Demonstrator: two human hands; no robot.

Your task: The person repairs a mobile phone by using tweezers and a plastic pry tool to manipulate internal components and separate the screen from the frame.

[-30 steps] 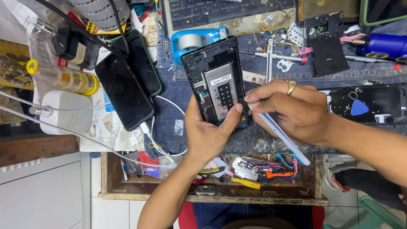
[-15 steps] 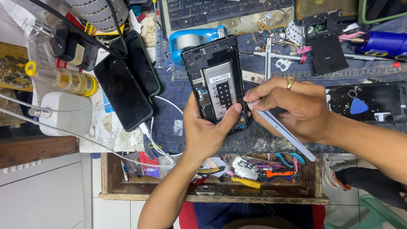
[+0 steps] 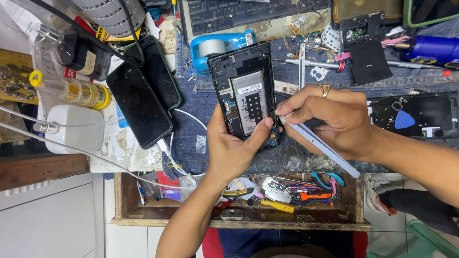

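Black plastic frames the opened phone [image 3: 248, 98], which sits back-up in the left hand [image 3: 229, 150] above the blue denim cloth [image 3: 191, 138] that covers the desk [image 3: 119, 153]. Its rear cover is off: a grey, flat battery fills the middle, with dark board sections above and below. The left hand cradles the lower end, thumb pressed up along the right edge.

Compared with a second ago very little has shifted. The phone keeps the same tilt and place, and the right hand [image 3: 334, 119] has stayed pinched at its right edge; the slim silver tool [image 3: 320, 145] has only edged slightly, its tip remaining at the lower right rim of the frame. That suggests slow, careful work at one spot rather than a new step, though the tip itself is too small to tell whether it touches a screw, a connector or just the rim.

The right hand is closed on the tool in a pen-like grip, a gold ring on one finger. The tool is thin, smooth and metallic, running down-right past the wrist.

Around them: a glossy dark phone [image 3: 138, 105] lying face-up with a white cable [image 3: 177, 162] plugged in, a blue tape dispenser [image 3: 217, 48] just above the opened phone, a small yellow-capped bottle [image 3: 81, 93], a white rounded charger block [image 3: 74, 126], a black back panel with a blue triangular pick [image 3: 404, 119] on it, and a wooden tray [image 3: 239, 222] of loose parts and small tools at the desk's near edge.
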